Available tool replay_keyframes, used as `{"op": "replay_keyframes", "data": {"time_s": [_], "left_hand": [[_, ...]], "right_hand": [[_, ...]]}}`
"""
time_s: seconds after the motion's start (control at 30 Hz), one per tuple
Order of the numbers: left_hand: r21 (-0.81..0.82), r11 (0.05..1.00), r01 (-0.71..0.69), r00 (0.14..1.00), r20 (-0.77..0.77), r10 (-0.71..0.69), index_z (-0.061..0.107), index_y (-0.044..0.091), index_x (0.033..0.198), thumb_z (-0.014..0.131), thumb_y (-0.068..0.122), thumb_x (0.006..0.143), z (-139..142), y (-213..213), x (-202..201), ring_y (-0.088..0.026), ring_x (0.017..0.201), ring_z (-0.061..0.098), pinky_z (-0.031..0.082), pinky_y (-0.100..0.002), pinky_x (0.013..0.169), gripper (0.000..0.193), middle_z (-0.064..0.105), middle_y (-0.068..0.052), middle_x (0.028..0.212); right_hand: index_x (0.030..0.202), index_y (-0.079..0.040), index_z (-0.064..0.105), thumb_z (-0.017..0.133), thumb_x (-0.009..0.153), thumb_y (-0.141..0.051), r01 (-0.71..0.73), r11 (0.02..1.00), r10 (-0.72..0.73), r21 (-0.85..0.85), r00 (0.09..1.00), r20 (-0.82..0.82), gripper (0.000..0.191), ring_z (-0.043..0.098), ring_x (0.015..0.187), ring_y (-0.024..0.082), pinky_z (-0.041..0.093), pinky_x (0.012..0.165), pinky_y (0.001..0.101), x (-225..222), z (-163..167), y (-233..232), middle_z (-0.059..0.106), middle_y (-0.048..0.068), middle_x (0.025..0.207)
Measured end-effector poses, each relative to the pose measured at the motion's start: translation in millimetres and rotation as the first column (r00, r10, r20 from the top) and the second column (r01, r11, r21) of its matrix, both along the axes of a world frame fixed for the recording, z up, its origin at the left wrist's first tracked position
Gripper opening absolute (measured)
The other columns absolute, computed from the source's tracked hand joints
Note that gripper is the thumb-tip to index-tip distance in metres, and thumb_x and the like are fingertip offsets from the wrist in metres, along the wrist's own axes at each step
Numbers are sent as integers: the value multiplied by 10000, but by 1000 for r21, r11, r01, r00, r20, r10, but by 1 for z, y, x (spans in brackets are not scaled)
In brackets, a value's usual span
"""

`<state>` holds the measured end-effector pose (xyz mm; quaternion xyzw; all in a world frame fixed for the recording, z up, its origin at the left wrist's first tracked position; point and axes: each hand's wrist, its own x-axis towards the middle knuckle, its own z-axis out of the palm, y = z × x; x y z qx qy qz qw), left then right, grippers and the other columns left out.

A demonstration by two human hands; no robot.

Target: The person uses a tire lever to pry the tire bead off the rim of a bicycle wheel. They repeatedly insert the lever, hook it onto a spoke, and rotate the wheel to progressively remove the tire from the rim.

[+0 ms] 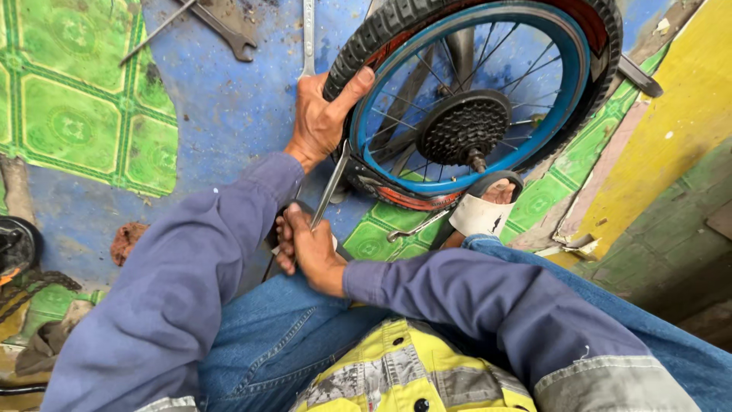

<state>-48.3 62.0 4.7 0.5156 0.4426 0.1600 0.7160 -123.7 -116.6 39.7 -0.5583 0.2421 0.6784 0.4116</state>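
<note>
Here the left hand (320,114) has its grip clamped on the black tyre (358,46) of a small bicycle wheel (473,91) with a blue rim, thumb hooked over the tread. The wheel lies on the floor (221,107), just in front of the person's knees. The right hand (305,248) is closed tight round a flat metal lever (330,187), whose tip is pushed in at the tyre's edge. A second lever (415,227) sticks out beneath the wheel. Spanners (229,27) lie on the floor beyond.

No packages, labels, signs or screens show anywhere in this view.
</note>
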Motion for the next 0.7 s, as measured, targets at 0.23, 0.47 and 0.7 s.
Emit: {"op": "replay_keyframes", "data": {"time_s": [0.23,0.47,0.7], "left_hand": [[-19,999,-32,998,44,33,705,15,778,704,488,958,-4,0,2,-46,625,467,391,-288,541,505,560,71,646],[80,996,32,998,-56,-28,696,-3,805,684,535,962,-3,-1,2,-62,656,468,408,-305,564,560,555,48,658],[-29,924,382,916,-121,-382,722,37,910,583,694,933,8,33,-9,-69,713,573,488,-296,625,672,652,28,775]], "right_hand": [[760,-45,573,554,1061,-472,-486,874,442,-3,791,423,523,482,515,152,378,428,343,31,-47,-58,520,23,582],[1039,-49,647,608,901,-183,-967,255,638,-32,143,756,196,637,606,341,488,585,492,167,-5,-60,610,203,667],[1060,-5,612,831,819,-270,-919,392,189,46,130,973,419,684,542,318,503,487,426,211,22,20,635,188,657]]}}
